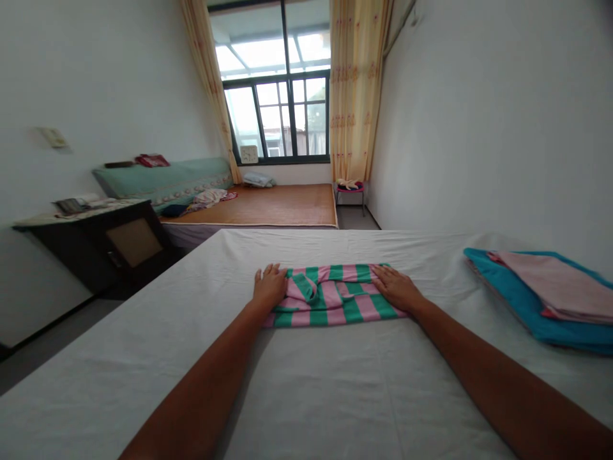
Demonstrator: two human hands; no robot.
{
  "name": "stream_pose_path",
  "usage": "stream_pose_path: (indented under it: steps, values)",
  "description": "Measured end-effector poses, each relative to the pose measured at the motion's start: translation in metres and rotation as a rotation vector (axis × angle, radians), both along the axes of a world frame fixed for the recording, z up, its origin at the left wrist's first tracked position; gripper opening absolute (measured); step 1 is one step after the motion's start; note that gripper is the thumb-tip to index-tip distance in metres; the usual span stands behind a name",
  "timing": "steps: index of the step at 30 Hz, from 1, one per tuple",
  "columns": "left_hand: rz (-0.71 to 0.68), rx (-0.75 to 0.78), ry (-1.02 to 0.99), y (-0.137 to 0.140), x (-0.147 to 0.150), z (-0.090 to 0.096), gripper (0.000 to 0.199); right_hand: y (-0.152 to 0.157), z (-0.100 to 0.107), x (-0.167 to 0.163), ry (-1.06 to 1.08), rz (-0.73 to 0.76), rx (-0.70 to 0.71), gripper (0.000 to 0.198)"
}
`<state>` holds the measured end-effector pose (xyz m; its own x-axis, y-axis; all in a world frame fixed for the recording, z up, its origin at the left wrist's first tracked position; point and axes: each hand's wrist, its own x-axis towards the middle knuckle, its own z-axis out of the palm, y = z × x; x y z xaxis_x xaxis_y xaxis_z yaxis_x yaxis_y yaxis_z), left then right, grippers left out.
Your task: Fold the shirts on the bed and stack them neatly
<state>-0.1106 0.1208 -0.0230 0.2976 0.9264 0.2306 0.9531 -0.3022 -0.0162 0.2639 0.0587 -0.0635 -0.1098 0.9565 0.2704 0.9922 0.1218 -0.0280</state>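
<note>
A pink-and-green striped garment, folded into a wide strip, lies on the white sheet. What looks like its collar is on top, left of the middle. My left hand rests on the strip's left end, palm down with fingers stretched out. On the right end, my right hand lies flat with its fingers extended toward the middle. Neither hand grips the cloth; both press on it from above. Parts of the garment's two ends are hidden beneath my hands.
Folded blue cloth with folded pink cloth on it lies at the right. Beyond the sheet stands a bed with a brown mat. A dark cabinet is at the left, and a small stool stands by the curtain.
</note>
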Motion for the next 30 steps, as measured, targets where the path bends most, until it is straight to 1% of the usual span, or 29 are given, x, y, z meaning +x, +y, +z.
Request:
stream_pose_path:
  steps: [2,3,5,7,9,12,14,17,19,24,30]
  values:
    - [-0.09,0.049,-0.001,-0.008,0.012,0.005,0.04,-0.002,0.003,-0.002,0.001,-0.006,0.018,0.052]
    - [-0.145,0.049,-0.012,-0.012,0.019,0.006,0.04,-0.004,0.005,-0.003,0.002,-0.015,0.035,0.051]
    - [-0.253,-0.002,-0.041,-0.022,0.035,0.006,0.041,-0.008,0.009,-0.009,0.006,-0.017,0.087,0.048]
    - [-0.321,-0.077,-0.062,-0.031,0.048,0.002,0.046,-0.014,0.013,-0.019,0.018,0.039,0.135,0.046]
    - [-0.347,-0.12,-0.075,-0.037,0.056,-0.004,0.05,-0.02,0.015,-0.031,0.039,0.152,0.128,0.046]
    - [-0.362,-0.125,-0.089,-0.038,0.057,-0.009,0.052,-0.025,0.015,-0.045,0.072,0.266,0.038,0.048]
    - [-0.375,-0.124,-0.091,-0.036,0.055,-0.01,0.052,-0.025,0.013,-0.048,0.088,0.278,-0.005,0.05]
    - [-0.384,-0.124,-0.091,-0.033,0.052,-0.01,0.052,-0.022,0.011,-0.042,0.098,0.269,-0.024,0.05]
    - [-0.389,-0.135,-0.093,-0.032,0.051,-0.009,0.053,-0.019,0.01,-0.033,0.089,0.234,-0.021,0.049]
    - [-0.403,-0.171,-0.103,-0.029,0.047,-0.008,0.053,-0.014,0.01,-0.006,0.071,0.066,-0.005,0.047]
    - [-0.412,-0.158,-0.108,-0.029,0.045,-0.008,0.053,-0.008,0.01,0.027,0.181,-0.195,0.055,0.04]
